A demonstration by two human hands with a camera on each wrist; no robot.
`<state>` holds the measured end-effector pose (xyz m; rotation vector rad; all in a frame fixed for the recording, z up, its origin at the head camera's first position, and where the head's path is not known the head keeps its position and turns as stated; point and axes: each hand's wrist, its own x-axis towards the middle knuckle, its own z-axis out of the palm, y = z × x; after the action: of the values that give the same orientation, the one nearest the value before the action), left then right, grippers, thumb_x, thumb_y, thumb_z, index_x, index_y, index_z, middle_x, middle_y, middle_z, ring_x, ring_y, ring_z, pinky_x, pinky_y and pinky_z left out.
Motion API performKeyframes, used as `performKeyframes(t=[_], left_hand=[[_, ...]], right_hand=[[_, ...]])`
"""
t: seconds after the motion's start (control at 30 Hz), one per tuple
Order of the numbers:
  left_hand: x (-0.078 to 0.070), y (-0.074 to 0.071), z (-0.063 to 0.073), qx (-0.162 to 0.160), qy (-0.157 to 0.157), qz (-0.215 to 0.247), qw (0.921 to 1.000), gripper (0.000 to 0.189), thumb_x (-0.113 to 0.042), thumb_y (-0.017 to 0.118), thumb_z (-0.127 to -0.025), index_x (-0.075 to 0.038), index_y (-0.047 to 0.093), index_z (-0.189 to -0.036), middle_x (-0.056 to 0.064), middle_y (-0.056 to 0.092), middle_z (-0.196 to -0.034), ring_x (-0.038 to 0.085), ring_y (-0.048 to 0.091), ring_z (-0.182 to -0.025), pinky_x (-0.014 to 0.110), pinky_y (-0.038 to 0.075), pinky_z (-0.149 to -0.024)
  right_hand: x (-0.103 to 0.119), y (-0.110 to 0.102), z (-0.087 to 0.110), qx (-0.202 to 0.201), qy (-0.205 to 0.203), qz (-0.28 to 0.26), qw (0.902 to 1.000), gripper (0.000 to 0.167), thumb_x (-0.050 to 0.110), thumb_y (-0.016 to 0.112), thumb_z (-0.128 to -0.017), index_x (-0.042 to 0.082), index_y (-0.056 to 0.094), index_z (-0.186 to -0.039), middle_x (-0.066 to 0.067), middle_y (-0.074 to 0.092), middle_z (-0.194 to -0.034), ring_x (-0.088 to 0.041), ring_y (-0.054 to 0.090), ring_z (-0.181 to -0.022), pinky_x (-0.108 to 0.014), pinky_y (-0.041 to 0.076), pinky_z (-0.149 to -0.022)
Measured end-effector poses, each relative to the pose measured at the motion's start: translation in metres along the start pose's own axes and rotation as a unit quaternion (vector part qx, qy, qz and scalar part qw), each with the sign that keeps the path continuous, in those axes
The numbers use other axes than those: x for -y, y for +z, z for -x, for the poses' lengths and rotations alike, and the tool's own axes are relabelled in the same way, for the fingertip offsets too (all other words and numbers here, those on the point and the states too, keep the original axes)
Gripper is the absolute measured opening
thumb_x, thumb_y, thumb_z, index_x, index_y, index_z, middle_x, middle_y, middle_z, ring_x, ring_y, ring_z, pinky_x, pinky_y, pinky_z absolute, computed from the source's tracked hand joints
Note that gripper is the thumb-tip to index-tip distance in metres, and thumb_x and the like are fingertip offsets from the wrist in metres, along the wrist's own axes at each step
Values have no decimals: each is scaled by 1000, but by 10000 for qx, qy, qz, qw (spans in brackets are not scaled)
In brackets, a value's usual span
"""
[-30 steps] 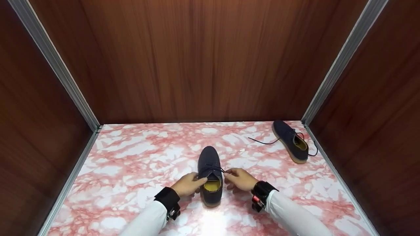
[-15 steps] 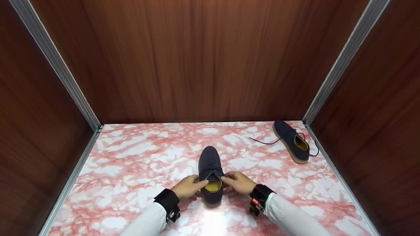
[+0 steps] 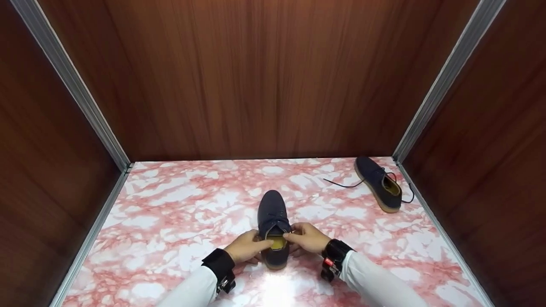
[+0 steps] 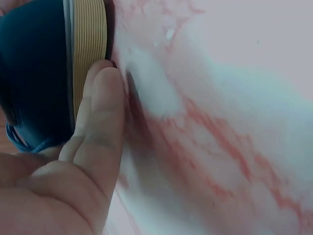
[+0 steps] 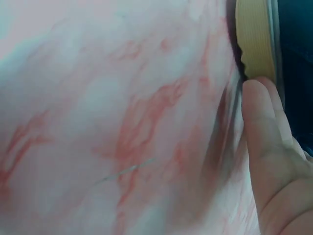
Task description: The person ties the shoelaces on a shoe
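Observation:
A dark navy lace-up shoe point(image 3: 271, 208) stands upright in the middle, toe pointing away, its lace point(image 3: 276, 218) tied over the tongue. My left hand point(image 3: 246, 247) holds its left side, thumb over the yellow-lined opening and fingers along the outside. From the right, my right hand point(image 3: 310, 238) grips the opposite side, its thumb at the collar edge. In the left wrist view, fingers point(image 4: 105, 107) lie against the ridged tan sole point(image 4: 90, 36). The right wrist view likewise has fingertips point(image 5: 257, 95) touching the sole point(image 5: 254, 39).
A matching shoe point(image 3: 375, 181) lies angled at the back right, its lace point(image 3: 341, 184) untied and trailing both ways. Pink-and-white marbled tabletop point(image 3: 179, 204) surrounds the shoes. Brown wood-grain panels point(image 3: 264, 85) close off the back and both sides, with grey metal rails at the corners.
My right hand has let go of the lace and moved left onto the shoe's collar. The left thumb has slid slightly back over the opening. The shoe has barely moved.

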<state>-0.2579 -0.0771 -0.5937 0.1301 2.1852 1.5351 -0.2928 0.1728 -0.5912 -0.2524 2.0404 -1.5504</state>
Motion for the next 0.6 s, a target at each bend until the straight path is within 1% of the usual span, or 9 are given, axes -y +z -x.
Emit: performKeyframes(t=[0.07,0.13,0.2,0.27,0.33,0.4,0.43,0.5,0.6], left_hand=[[-2,3,0,-165,-2,64,9998,47,-42,68,-94,-4,59,-119,11,70,-99,25,72,-74,38,62,-64],[-4,6,-1,-391,46,7,9992,38,-37,65,-93,-5,60,-113,9,68,-95,23,69,-70,38,61,-60],[-6,8,-2,-605,122,-21,9981,32,-33,61,-94,-5,61,-109,9,67,-94,22,68,-70,39,61,-59],[-9,7,-4,-773,212,-154,9967,29,-30,58,-94,-5,63,-107,9,69,-93,23,69,-68,42,61,-58],[-10,4,-6,-961,394,-458,9935,28,-29,57,-94,-4,65,-106,11,71,-95,23,70,-73,42,61,-63],[-11,-1,-9,-1124,529,-756,9894,28,-28,56,-95,-4,67,-105,12,74,-97,22,71,-80,42,61,-73],[-12,-5,-10,-1227,590,-928,9863,28,-28,55,-95,-4,68,-103,12,74,-98,21,69,-82,41,60,-76],[-13,-11,-13,-1467,641,-1227,9794,27,-27,54,-95,-5,69,-99,11,75,-98,19,65,-86,37,56,-81],[-14,-21,-18,-1780,483,-1376,9732,27,-26,51,-98,-6,69,-93,10,74,-93,19,64,-80,36,54,-75]], right_hand=[[3,1,-2,-73,-12,46,10000,45,29,68,-100,-6,58,-126,-15,76,-101,-29,78,-79,-52,65,-76],[5,3,-5,-173,-47,133,9998,46,27,68,-99,-8,57,-127,-14,76,-98,-28,78,-76,-51,65,-75],[8,5,-9,-293,-110,293,9991,46,26,68,-99,-8,57,-128,-13,76,-96,-24,76,-73,-49,65,-72],[10,7,-13,-413,-179,444,9980,47,26,67,-98,-8,57,-129,-12,76,-94,-23,75,-72,-47,65,-70],[14,10,-16,-520,-298,606,9964,49,26,67,-98,-9,57,-130,-13,76,-94,-28,75,-72,-46,64,-67],[18,13,-21,-602,-385,719,9949,50,26,67,-98,-10,57,-132,-14,77,-95,-33,76,-75,-46,64,-66],[20,15,-24,-641,-425,769,9941,51,25,67,-98,-10,56,-133,-16,76,-97,-34,76,-77,-46,64,-67],[24,19,-31,-716,-512,853,9925,52,25,66,-98,-11,56,-135,-17,77,-100,-33,76,-79,-46,64,-71],[31,28,-42,-782,-536,795,9923,53,24,64,-99,-11,55,-138,-18,76,-106,-24,75,-80,-46,65,-78]])
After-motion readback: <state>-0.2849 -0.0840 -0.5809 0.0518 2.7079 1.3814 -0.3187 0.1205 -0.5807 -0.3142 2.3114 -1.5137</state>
